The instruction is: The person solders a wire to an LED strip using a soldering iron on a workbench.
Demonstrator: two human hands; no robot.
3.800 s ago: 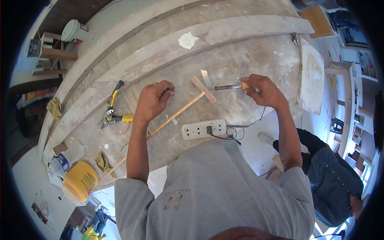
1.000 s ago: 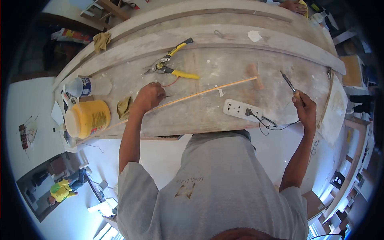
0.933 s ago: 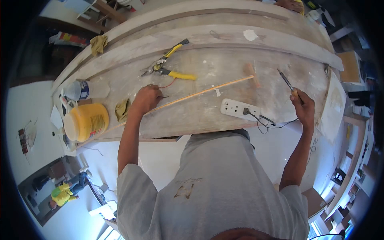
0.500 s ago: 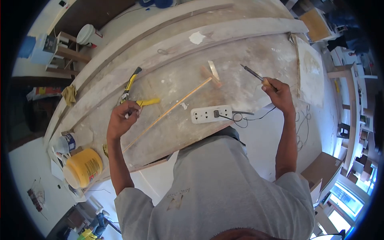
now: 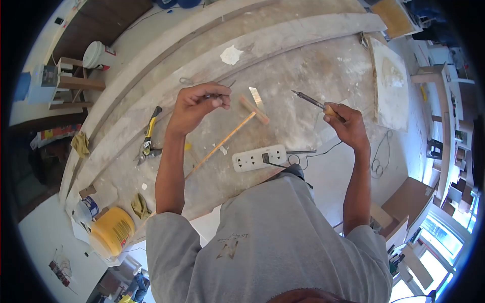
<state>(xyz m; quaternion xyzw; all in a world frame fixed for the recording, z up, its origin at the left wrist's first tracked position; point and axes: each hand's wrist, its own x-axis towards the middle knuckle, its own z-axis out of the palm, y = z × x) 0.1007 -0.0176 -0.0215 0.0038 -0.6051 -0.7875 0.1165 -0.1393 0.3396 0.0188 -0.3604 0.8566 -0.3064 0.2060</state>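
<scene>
Over stained wkbench point(image 5: 298, 65), L fingers point(image 5: 216, 92) tight on thin pc point(image 5: 233, 83), R fingers point(image 5: 339, 111) round soldering iron point(image 5: 309, 99); white bucket point(image 5: 94, 54) across rm point(image 5: 130, 40).

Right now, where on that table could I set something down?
The widest bare patch of table lies between the nearer long plank, the tool in the right hand and the flat board at right. A smaller one lies between the stick and the power strip. The left end is crowded with the yellow jug, bottle and cloth.
</scene>
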